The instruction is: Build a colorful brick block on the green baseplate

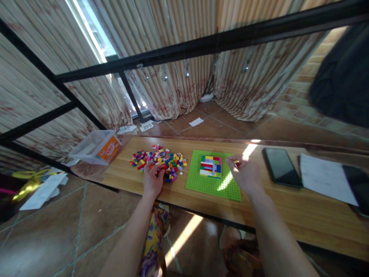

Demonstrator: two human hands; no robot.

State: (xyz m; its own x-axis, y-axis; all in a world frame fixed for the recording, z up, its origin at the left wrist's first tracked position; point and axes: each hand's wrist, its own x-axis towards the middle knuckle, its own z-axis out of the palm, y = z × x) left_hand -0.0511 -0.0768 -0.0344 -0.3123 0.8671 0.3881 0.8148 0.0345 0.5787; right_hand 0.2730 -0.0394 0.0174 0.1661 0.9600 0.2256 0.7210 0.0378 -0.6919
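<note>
A loose pile of small coloured toy bricks (173,163) lies on the left half of the wooden bench. My left hand (153,180) rests at the near edge of this pile, its fingers curled down among the bricks; what they grip is hidden. Right of the pile is a green studded baseplate (196,182). On it sits a flat patch of joined bricks (210,166) in red, white, blue, yellow and pink. My right hand (247,173) hovers over the plate's right edge, fingertips pinched, with a small red brick (238,164) showing between them.
A clear plastic bin (93,148) with an orange label stands beyond the bench's left end. To the right lie a dark phone (281,167), a white sheet of paper (325,177) and another dark object (357,184). A black metal rail (184,48) crosses before the curtains.
</note>
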